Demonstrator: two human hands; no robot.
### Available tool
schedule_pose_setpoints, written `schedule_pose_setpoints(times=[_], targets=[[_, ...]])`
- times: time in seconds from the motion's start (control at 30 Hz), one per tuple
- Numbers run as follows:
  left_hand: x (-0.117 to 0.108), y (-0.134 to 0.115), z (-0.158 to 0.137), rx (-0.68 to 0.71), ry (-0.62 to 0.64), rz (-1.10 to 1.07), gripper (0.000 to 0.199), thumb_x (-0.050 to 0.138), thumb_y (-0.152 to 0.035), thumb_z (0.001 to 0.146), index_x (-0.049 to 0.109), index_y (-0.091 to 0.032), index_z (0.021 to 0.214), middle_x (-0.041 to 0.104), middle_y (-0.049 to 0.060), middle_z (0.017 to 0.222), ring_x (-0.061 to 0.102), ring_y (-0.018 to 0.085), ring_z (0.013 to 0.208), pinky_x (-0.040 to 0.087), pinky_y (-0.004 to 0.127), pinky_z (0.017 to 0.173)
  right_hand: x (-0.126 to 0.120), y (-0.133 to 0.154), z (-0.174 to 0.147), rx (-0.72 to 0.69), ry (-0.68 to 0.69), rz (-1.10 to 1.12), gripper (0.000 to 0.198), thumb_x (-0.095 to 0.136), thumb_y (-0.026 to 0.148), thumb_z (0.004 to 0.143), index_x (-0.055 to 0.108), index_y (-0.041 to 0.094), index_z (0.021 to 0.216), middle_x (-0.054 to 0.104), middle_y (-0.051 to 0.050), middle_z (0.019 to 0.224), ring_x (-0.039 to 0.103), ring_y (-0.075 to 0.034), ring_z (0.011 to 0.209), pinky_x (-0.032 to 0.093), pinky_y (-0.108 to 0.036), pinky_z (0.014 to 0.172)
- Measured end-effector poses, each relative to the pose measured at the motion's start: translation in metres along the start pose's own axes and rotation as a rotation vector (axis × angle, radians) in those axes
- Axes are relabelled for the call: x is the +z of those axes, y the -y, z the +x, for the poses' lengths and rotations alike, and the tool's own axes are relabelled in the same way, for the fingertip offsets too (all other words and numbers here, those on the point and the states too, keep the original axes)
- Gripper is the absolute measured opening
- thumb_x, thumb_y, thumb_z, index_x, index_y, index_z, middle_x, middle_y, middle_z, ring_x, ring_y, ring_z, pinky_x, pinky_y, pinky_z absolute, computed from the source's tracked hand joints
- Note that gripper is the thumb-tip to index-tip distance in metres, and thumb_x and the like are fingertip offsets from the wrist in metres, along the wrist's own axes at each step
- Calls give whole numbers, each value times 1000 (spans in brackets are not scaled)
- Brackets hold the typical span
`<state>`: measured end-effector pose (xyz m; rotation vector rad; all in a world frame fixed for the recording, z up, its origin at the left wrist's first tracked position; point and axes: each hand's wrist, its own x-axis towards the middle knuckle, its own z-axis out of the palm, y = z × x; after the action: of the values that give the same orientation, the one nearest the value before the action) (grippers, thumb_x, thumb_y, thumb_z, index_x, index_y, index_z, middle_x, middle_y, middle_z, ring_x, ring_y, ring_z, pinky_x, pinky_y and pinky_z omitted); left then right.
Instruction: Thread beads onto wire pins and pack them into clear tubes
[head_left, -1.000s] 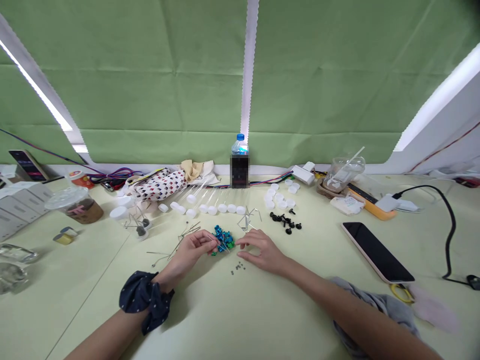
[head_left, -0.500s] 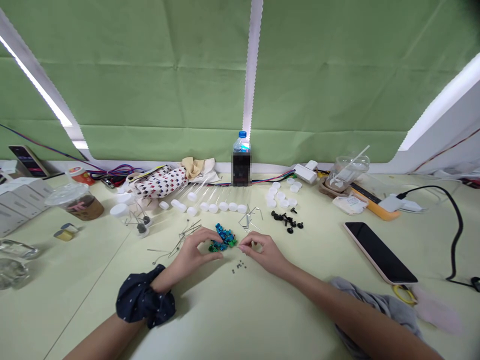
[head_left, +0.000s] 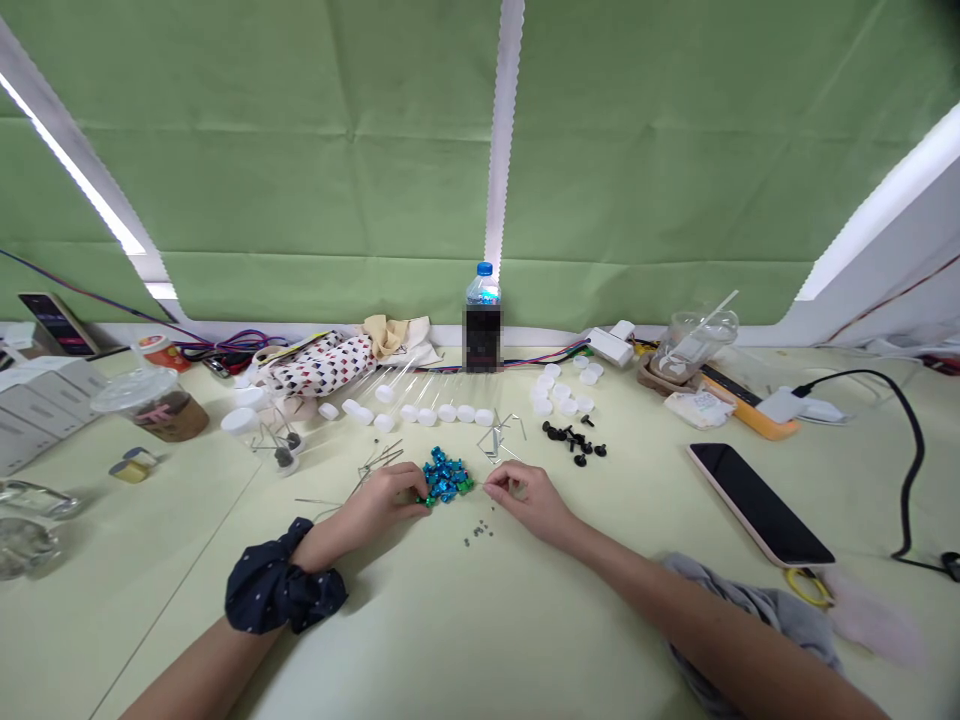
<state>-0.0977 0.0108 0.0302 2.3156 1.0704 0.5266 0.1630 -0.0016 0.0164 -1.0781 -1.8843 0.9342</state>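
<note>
A pile of small shiny blue and green metal pieces (head_left: 448, 478) lies in the middle of the table. At the pile's left edge is my left hand (head_left: 386, 500), its fingers curled in and its thumb and fingertips close around green pieces; what it grips is partly hidden. Just right of the pile, my right hand (head_left: 529, 500) has thumb and index finger pinched together. Something thin and pale seems to stick out of this pinch, too small to name. Several tiny grey bits (head_left: 480, 530) are scattered in front of the pile.
Bent metal wires (head_left: 499, 440) lie behind the pile, with more thin rods (head_left: 379, 458) by my left hand. Black screw-like pieces (head_left: 577, 440), white caps (head_left: 562, 390) and capped clear tubes (head_left: 427, 415) stand further back. A phone (head_left: 757, 505) lies right; a drink cup (head_left: 161, 405) left.
My left hand has drawn back slightly to the left and its fingers have closed in, uncovering more of the pile. My right hand has shifted slightly right, still pinched.
</note>
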Motion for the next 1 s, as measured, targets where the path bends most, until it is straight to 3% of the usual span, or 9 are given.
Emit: schedule_pose_setpoints(times=[0.2, 0.37, 0.7, 1.0], targets=[[-1, -7, 0, -162, 11, -76, 17, 59, -34, 76, 62, -18, 83, 63, 1, 71, 54, 13, 61, 41, 23, 58, 2, -4, 0, -17, -2, -14, 17, 52, 31, 84, 61, 18, 77, 60, -2, 72, 55, -13, 68, 44, -25, 64], [-1, -10, 0, -116, 7, -45, 17, 56, -28, 76, 65, -20, 89, 63, 3, 78, 55, 14, 65, 44, 24, 61, 3, -5, 0, -21, 7, -10, 17, 52, 31, 84, 61, 18, 77, 59, -2, 71, 55, -13, 67, 44, -25, 63], [1, -14, 2, -144, 22, -411, 26, 61, -35, 76, 65, -17, 94, 65, 6, 89, 59, 17, 80, 49, 30, 73, 1, -3, 0, -22, -6, -13, 20, 52, 34, 85, 61, 18, 77, 59, -2, 71, 54, -13, 67, 44, -24, 61], [4, -13, 2, -185, 2, -520, 25, 63, -35, 75, 63, -18, 94, 64, 5, 91, 58, 17, 82, 48, 31, 73, 0, -2, 0, -39, 9, -35, 19, 51, 32, 85, 60, 18, 75, 58, -2, 70, 53, -13, 66, 43, -24, 62]])
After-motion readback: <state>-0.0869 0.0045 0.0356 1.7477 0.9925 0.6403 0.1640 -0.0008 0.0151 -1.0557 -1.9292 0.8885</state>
